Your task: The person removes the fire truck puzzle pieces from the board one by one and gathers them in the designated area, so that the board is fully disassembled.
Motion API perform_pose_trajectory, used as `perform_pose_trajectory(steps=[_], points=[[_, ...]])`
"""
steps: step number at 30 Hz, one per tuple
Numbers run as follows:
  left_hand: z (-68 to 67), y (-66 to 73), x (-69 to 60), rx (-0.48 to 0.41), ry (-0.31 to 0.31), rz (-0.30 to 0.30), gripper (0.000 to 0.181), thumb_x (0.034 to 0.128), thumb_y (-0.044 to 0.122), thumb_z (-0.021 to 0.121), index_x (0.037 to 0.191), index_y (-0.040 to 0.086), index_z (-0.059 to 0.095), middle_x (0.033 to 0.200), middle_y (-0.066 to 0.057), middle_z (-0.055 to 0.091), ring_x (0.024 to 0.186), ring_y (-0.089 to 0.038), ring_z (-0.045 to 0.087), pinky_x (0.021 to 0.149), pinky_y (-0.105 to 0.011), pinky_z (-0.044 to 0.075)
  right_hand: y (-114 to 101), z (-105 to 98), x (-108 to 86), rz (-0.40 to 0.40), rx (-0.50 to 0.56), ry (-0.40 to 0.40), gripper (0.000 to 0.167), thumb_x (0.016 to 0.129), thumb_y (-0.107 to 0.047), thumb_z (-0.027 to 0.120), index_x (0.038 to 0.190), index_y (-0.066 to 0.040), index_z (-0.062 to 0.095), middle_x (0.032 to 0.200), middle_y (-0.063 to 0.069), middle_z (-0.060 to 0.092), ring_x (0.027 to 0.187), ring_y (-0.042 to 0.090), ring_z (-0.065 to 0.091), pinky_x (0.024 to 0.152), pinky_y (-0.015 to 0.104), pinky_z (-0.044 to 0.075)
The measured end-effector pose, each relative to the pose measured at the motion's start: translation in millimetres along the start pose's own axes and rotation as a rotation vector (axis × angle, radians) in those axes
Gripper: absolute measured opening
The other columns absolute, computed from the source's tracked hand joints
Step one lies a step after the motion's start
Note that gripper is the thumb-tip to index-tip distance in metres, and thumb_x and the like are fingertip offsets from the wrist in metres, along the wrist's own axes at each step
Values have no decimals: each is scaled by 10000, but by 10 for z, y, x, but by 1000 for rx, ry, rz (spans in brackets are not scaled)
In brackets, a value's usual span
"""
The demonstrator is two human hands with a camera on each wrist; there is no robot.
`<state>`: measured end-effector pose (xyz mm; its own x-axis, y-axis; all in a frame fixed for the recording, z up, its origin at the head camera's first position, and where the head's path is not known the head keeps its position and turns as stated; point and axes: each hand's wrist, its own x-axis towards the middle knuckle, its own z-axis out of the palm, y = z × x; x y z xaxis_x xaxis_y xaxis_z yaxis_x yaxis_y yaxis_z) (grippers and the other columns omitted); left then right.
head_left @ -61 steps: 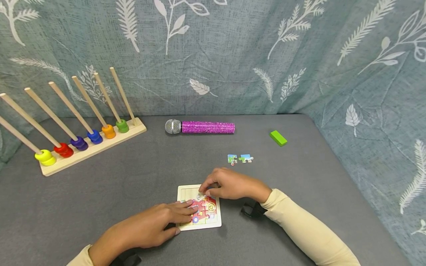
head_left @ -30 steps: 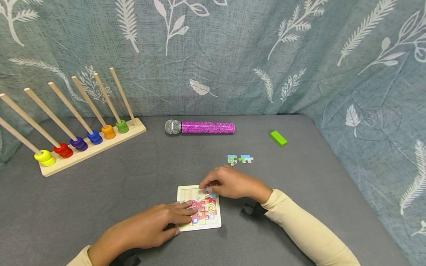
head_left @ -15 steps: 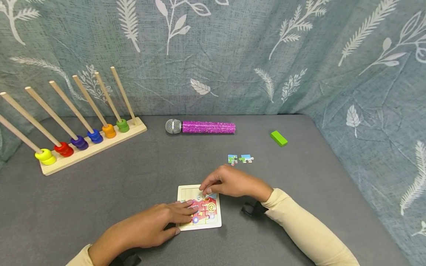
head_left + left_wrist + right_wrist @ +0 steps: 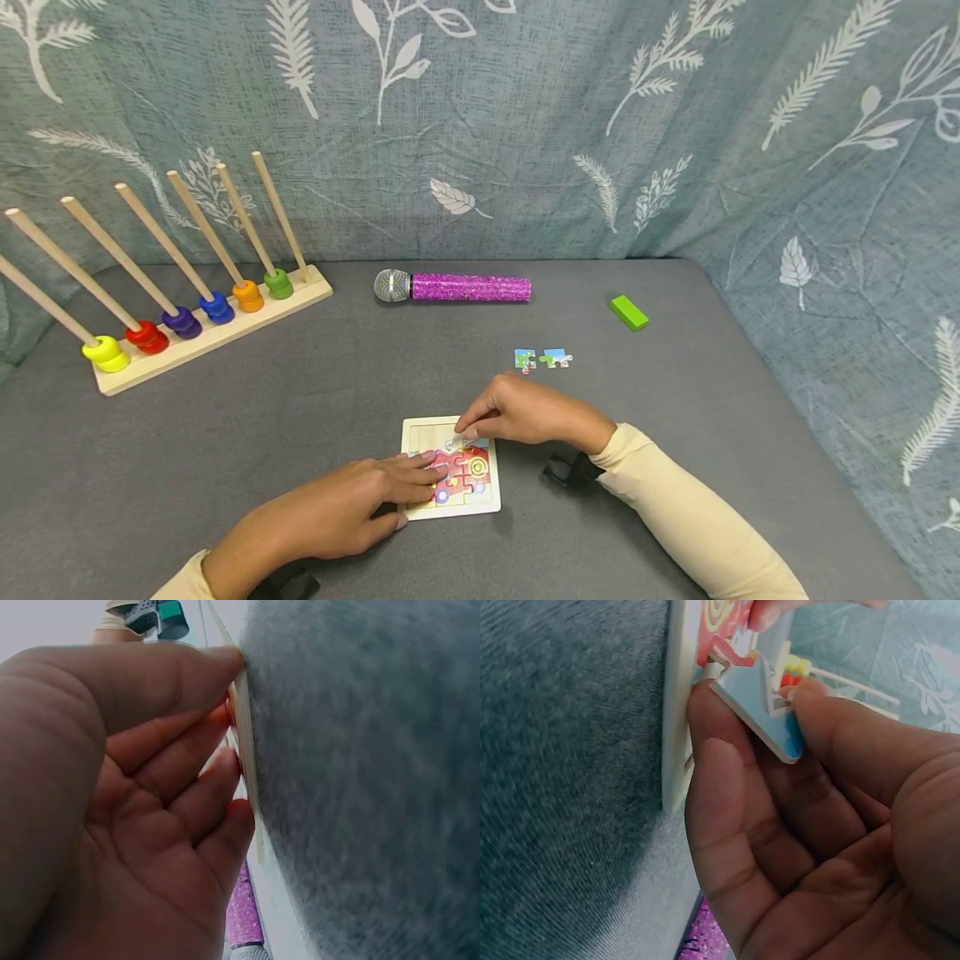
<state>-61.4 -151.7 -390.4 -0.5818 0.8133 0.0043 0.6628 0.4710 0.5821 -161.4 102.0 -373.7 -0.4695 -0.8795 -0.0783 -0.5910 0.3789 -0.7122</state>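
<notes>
My left hand lies across the left side of a square wooden jigsaw tray, its extended fingers resting on the red vehicle picture. In the left wrist view, the thumb touches the tray's edge. Over the tray's upper right corner, my right hand pinches a jigsaw piece, light blue with a red end. The right wrist view has that piece tilted up from the tray, its red end close to the fitted pieces. Two loose jigsaw pieces, one beside the other, lie beyond the right hand.
A wooden peg stand with coloured beads stands at the left. A glittery purple microphone lies at the back of the grey table, and a green block at the back right. A patterned curtain hangs behind.
Over the tray's upper right corner, my right hand has turned the jigsaw piece about and shifted very slightly. The left hand stays on the tray.
</notes>
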Motion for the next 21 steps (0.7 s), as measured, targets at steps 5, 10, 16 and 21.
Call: perform_pose_trajectory(steps=[5,10,16,21], points=[[8,-5,8,1,-2,-5,423,895,25,641,1313,89,625,1433,19,495,1353,-214,409,1030,-470,402,-1,-5,-12,23,-29,-31,232,904,17,621,1101,-29,736,847,-46,688,585,-38,430,538,163,387],[5,-7,17,-10,-20,-24,429,901,30,640,1323,99,617,1439,29,487,1359,-210,399,1030,-480,398,24,-15,-50,19,-5,-6,245,917,28,596,1123,-15,722,921,-20,696,616,-24,447,564,172,407],[5,-7,17,-18,-19,-24,429,903,34,639,1327,101,615,1437,24,490,1359,-215,399,1038,-481,389,69,-60,-114,23,51,60,246,928,25,600,1150,-6,700,1001,20,716,747,-4,585,658,195,500],[14,-12,11,-4,5,-2,431,893,25,643,1318,95,622,1426,12,505,1349,-227,415,1038,-479,390,78,-92,-131,41,85,85,190,926,29,608,1087,-15,700,953,22,720,846,40,648,727,227,533]])
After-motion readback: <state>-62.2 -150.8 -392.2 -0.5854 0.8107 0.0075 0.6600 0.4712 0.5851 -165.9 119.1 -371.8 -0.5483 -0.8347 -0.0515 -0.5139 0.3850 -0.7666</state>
